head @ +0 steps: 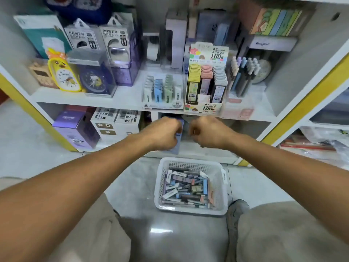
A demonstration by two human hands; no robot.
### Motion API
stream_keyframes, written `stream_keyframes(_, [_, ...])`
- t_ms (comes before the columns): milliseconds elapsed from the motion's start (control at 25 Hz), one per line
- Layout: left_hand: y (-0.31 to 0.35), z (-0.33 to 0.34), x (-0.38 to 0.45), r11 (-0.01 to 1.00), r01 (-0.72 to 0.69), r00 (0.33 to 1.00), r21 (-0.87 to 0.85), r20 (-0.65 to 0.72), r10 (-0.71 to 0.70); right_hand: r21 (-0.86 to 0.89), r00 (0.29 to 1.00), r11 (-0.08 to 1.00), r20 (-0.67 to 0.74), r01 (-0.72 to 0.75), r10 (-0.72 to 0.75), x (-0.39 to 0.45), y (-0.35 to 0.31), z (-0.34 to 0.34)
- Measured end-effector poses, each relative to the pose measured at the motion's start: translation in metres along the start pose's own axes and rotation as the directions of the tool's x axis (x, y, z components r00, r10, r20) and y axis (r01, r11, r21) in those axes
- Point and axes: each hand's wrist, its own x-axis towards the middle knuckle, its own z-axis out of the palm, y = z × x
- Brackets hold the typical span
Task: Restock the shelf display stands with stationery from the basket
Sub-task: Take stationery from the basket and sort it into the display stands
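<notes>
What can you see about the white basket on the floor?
The white basket looks like plastic, with lattice walls and a smooth rim. It is rectangular and sits upright on the grey floor below the shelf, between the person's knees. Small stationery boxes in blue, pink, purple and white lie jumbled inside. Neither hand touches it.

Open floor around basket (190, 209); crowded shelf (122, 99) above

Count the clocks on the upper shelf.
2, side by side at its left end: a yellow duck-shaped clock, and to its right a dark blue clock in a clear box. Others may be hidden behind packaging.
</notes>
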Motion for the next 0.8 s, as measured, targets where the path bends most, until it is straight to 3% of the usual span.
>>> stream_keyframes(40, [0.001,0.021,-0.007,1.000,-0.012,0.994,0.011,0.107,0.011,-0.041,0.983,0.999,0.179,-0.021,0.028,-0.007,0.006,0.026])
stream_keyframes(120, [-0.004,0.061,-0.018,0.997,-0.045,0.950,0.064,0.311,0.023,-0.076,0.927,0.994,0.362,-0.073,0.095,-0.019,0.021,0.077])
stream_keyframes(200, [-0.012,0.099,-0.021,0.994,-0.036,0.897,0.102,0.442,-0.013,-0.073,0.894,0.986,0.416,-0.149,0.166,-0.027,0.042,0.127])
stream_keyframes(320, [-0.015,0.151,-0.016,0.996,0.026,0.855,0.089,0.515,-0.068,-0.081,0.827,0.951,0.476,-0.297,0.299,-0.044,0.074,0.189])
stream_keyframes(440, [-0.010,0.203,-0.006,0.998,0.039,0.846,0.058,0.529,-0.064,-0.013,0.775,0.878,0.465,-0.478,0.428,-0.057,0.100,0.233])
stream_keyframes(560, [-0.006,0.247,0.011,0.999,0.031,0.862,0.022,0.506,-0.037,0.123,0.712,0.738,0.405,-0.663,0.573,-0.056,0.114,0.268])
stream_keyframes(800, [-0.004,0.295,0.056,0.998,0.046,0.892,0.035,0.449,-0.057,0.237,0.670,0.627,0.286,-0.742,0.685,-0.031,0.118,0.312])
